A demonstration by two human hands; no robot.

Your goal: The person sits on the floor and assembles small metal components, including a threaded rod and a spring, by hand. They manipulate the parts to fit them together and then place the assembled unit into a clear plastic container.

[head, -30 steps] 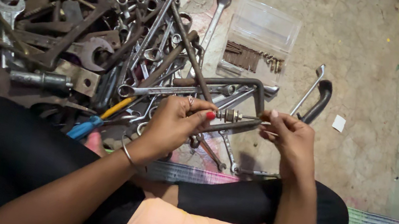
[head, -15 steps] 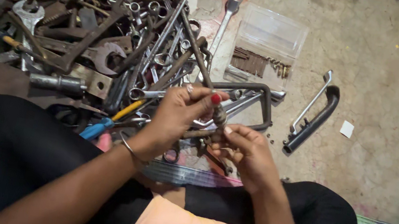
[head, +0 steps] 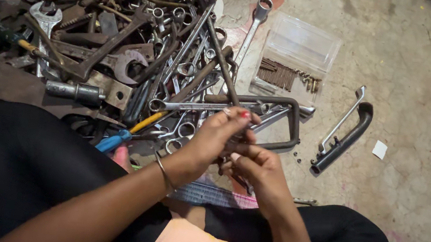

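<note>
while both hands meet over the lap, the work looks mid-way, nothing set down as finished.
left hand: left hand [head: 215,138] curled narrow, fingertips pinched on a small dark metal part, red-painted nail up; thin bangle [head: 163,172] on the wrist.
right hand: right hand [head: 259,172] closed narrow just under the left, touching it, fingers on the same small part.
small part: small metal piece [head: 241,143] mostly hidden between the fingers, kind cannot be told; held above the floor edge, near the knees.
progress judged: piece is in hand and being worked with both hands; not laid aside, so this step reads as ongoing.
tool pile: heap of spanners and wrenches [head: 123,47] on the floor, left of the hands, looks unsorted.
bent bar: dark bent metal bar [head: 291,122] lying just beyond the hands.
box: clear plastic box [head: 296,58] with brown screws and a few bolts, lid open, well apart from the hands.
handle: black curved handle [head: 343,139] beside a thin silver bar, right of the box.
pliers: blue-and-yellow handled tool [head: 123,134] near the left knee.
floor: bare concrete floor [head: 415,113].
</note>
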